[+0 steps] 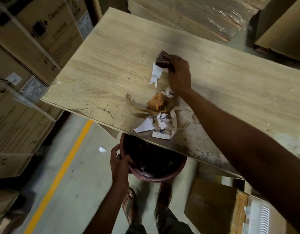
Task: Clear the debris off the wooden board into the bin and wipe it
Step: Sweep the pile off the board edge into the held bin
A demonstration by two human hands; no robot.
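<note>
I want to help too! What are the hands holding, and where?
The left hand grips the maroon bin by its rim. The right hand grips a dark brush-like thing by one end.

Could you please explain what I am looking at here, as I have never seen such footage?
There is no machine: a person wears a camera on the head, looking down at their own hands. The right hand grips a dark brush-like object on the wooden board, beside a white paper scrap. Nearer the edge lies a pile of crumpled paper and brownish debris. The left hand holds the rim of a dark red bin below that edge. Around stand cardboard boxes.
</note>
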